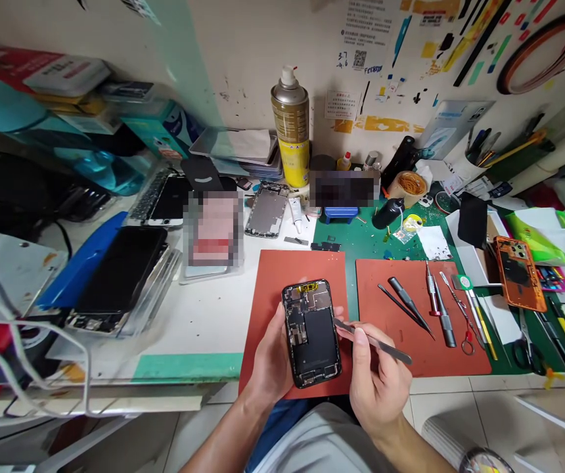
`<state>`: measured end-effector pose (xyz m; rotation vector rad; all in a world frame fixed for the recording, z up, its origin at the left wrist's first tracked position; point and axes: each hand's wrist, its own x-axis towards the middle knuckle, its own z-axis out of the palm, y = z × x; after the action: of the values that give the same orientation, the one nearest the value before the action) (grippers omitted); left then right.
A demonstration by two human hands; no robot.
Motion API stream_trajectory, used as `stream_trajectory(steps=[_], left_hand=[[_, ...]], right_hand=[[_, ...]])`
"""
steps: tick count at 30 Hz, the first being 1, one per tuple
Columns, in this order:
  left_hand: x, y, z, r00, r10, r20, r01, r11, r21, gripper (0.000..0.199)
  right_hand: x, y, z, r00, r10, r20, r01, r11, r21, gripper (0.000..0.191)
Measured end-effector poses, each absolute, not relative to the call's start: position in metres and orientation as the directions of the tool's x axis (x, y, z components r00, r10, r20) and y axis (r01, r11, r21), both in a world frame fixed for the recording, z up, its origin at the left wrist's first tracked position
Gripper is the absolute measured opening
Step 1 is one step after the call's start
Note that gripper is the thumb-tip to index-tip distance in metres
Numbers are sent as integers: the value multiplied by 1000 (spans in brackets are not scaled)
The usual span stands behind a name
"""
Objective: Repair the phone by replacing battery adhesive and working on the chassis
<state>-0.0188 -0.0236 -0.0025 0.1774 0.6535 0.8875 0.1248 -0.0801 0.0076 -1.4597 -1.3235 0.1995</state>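
Observation:
An opened phone (pixel 319 341) with its battery and circuit boards showing is held upright over the left red mat (pixel 263 289). My left hand (pixel 271 355) grips it along its left edge, the fingers passing behind it. Closed around a flat grey metal tool (pixel 385 348), my right hand (pixel 378 378) is just right of the phone. The tool's tip meets or nearly meets the phone's upper right edge. On the right red mat (pixel 376 328) lie tweezers (pixel 408 302), a screwdriver (pixel 431 292) and other slim tools.
Black-screened phones (pixel 121 269) are stacked at the left. A spray can (pixel 291 128) stands at the back, near a grey phone housing (pixel 267 209). To the right are scissors (pixel 526 348), an orange phone housing (pixel 519 272), a black bottle (pixel 388 213) and a pen holder (pixel 477 154).

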Motion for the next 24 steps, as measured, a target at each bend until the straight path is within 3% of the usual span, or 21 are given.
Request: stream_trajectory(steps=[10,24], left_hand=[[-22,-24,-10,482,758,-439,-668,643,376,73],[-21,-22,-6,440,750,-494,-631,650,424,73]], right_hand=[[125,-86,5,330,789,518,611,239,-754,31],[124,-87,2,374,790,487,605,190,-773,29]])
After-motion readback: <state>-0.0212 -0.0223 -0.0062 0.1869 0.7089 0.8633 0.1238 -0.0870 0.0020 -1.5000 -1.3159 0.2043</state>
